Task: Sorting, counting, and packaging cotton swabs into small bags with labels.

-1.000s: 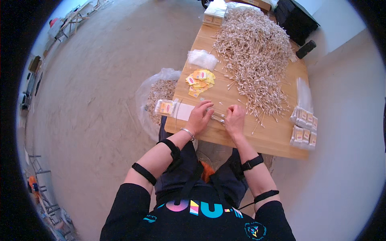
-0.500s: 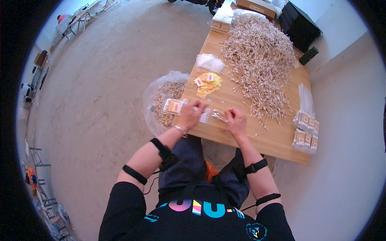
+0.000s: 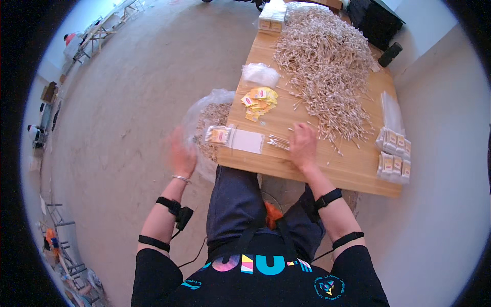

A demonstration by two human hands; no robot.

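Swabs [image 3: 277, 141] lie pinched under right hand [image 3: 303, 146]; left hand [image 3: 182, 153] blurred, grip unclear.

small bundle of pale thin sticks [image 3: 279, 142] lying flat near the front edge of the wooden table [image 3: 286, 163], ends fanned slightly. white flat packet [image 3: 248, 140] just left of it on the table. clear bag of sticks [image 3: 212, 120] hangs off the table's left edge.

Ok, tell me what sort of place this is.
Probably a small packing workshop: a wooden table bears a big heap of cotton swabs, filled packets lie stacked at its edge, and the floor is bare concrete.
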